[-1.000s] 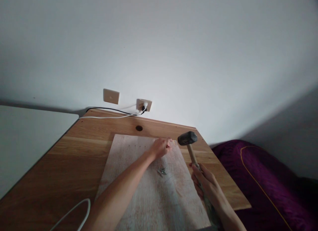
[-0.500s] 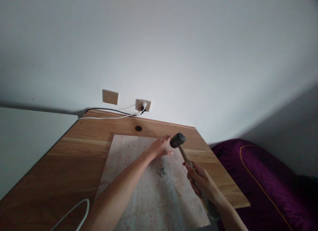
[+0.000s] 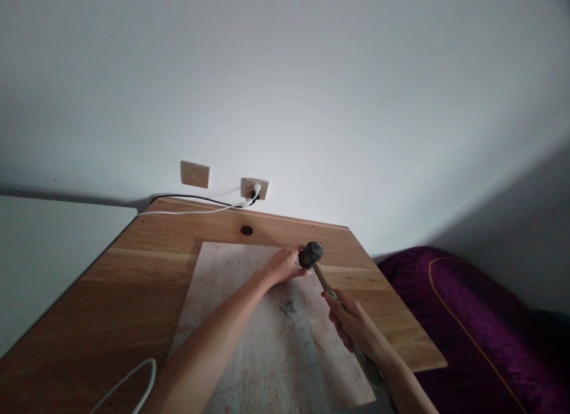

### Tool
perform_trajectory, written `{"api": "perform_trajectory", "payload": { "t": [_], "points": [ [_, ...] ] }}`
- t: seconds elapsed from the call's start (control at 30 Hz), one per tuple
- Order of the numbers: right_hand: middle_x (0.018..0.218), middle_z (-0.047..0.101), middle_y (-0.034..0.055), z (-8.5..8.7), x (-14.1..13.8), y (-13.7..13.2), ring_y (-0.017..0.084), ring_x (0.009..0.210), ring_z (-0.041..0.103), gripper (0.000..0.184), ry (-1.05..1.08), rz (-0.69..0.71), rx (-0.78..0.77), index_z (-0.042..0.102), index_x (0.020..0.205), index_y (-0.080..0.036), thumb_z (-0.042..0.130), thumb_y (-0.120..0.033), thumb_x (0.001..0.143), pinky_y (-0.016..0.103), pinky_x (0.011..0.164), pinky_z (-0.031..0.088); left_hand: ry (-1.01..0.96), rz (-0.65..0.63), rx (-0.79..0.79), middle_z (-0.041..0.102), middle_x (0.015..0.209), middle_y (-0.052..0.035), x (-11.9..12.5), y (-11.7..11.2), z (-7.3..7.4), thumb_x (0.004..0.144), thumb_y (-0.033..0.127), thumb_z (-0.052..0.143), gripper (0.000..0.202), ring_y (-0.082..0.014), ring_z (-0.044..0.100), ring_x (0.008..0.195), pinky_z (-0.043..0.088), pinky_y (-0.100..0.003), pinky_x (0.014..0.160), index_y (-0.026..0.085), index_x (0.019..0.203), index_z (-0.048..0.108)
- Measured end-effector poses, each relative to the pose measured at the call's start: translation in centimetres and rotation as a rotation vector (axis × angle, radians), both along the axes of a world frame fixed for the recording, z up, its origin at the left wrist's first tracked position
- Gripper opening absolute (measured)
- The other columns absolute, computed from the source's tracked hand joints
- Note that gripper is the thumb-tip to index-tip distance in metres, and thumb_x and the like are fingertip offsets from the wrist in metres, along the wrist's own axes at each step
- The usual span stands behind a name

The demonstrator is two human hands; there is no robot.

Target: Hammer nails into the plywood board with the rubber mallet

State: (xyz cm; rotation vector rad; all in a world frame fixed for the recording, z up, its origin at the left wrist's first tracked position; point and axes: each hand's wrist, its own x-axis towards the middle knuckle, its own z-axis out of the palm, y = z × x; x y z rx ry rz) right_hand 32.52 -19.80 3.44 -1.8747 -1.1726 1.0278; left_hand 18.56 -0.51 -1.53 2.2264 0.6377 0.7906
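Observation:
My right hand (image 3: 350, 322) is closed round the wooden handle of a hammer (image 3: 313, 259). Its dark head hangs just right of my left hand (image 3: 285, 265), nearly touching the fingertips. My left hand rests near the far edge of a pale thin board (image 3: 249, 343), its fingers pinched together on something too small to make out. A small heap of nails (image 3: 288, 307) lies on the board between my two arms. A row of tiny dark dots runs along the board's far edge.
The board lies on a wooden desk (image 3: 146, 265) with a round cable hole (image 3: 246, 230). A white cable loop (image 3: 129, 381) lies at the near left. Wall sockets (image 3: 254, 188) with plugged cables sit behind. A purple bed cover (image 3: 472, 331) is to the right.
The hammer head has swung left and down, from well right of my left hand to right beside its fingertips. My left fingers opened briefly, then pinched together again.

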Motion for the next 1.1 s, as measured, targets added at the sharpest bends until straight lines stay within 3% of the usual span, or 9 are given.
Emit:
{"api": "perform_trajectory", "payload": {
  "t": [0.33,0.43,0.53,0.6,0.73,0.9,1.1],
  "points": [
    [0.062,0.051,-0.0108,-0.8,0.6,0.0,0.005,0.032,0.042,0.048,-0.022,0.038,-0.065,0.053,0.099,-0.022,0.049,-0.069,0.091,0.016,0.027,0.029,-0.025,0.043,0.047,0.075,0.109,-0.0081,0.3,0.1,-0.5,0.078,0.038,0.084,0.040,-0.0249,0.070,0.102,0.052,-0.029,0.090,0.018,0.110,0.069],
    [0.073,0.058,-0.0077,-0.9,1.1,0.2,0.007,0.035,0.051,0.051,-0.040,0.085,-0.018,0.053,0.114,-0.021,0.053,-0.067,0.090,0.018,0.029,0.038,-0.012,0.050,0.058,0.076,0.107,-0.0079,0.3,0.1,-0.5,0.079,0.040,0.083,0.038,-0.0252,0.070,0.101,0.052,-0.029,0.089,0.019,0.108,0.070],
    [0.084,0.061,-0.0038,-0.6,1.2,0.5,0.015,0.052,0.065,0.068,-0.091,0.072,0.058,0.044,0.136,-0.022,0.058,-0.066,0.086,0.024,0.034,0.051,0.000,0.054,0.053,0.077,0.107,-0.0078,0.3,0.2,-0.4,0.079,0.042,0.082,0.038,-0.0254,0.071,0.100,0.053,-0.030,0.089,0.019,0.107,0.071],
    [0.085,0.062,-0.0019,-0.3,1.0,0.8,0.018,0.060,0.068,0.076,-0.172,0.072,0.088,0.038,0.147,-0.022,0.058,-0.063,0.086,0.025,0.035,0.054,0.002,0.049,0.049,0.077,0.109,-0.0079,0.3,0.2,-0.4,0.080,0.041,0.081,0.037,-0.0251,0.071,0.101,0.053,-0.030,0.090,0.019,0.108,0.071],
    [0.075,0.066,-0.0013,-0.1,0.5,1.3,0.015,0.047,0.060,0.077,-0.325,0.116,0.137,0.033,0.159,-0.022,0.054,-0.054,0.092,0.022,0.032,0.047,-0.010,0.023,0.047,0.077,0.111,-0.0087,0.3,0.2,-0.4,0.082,0.039,0.079,0.036,-0.0243,0.071,0.100,0.053,-0.030,0.089,0.018,0.110,0.070],
    [0.069,0.070,0.0012,-0.3,0.7,1.8,0.012,0.038,0.052,0.069,-0.362,0.120,0.178,0.043,0.157,-0.025,0.055,-0.049,0.094,0.022,0.034,0.043,-0.023,0.008,0.041,0.076,0.109,-0.0094,0.3,0.3,-0.6,0.081,0.038,0.080,0.037,-0.0245,0.071,0.098,0.053,-0.030,0.086,0.017,0.110,0.070],
    [0.058,0.061,-0.0024,0.3,-0.1,2.0,0.014,0.037,0.051,0.064,-0.573,0.222,0.199,0.037,0.162,-0.017,0.032,-0.042,0.102,0.021,0.037,0.039,-0.018,0.006,0.019,0.076,0.110,-0.0093,0.3,0.3,-0.7,0.079,0.035,0.082,0.038,-0.0248,0.071,0.098,0.053,-0.030,0.086,0.018,0.110,0.069]
  ]
}}
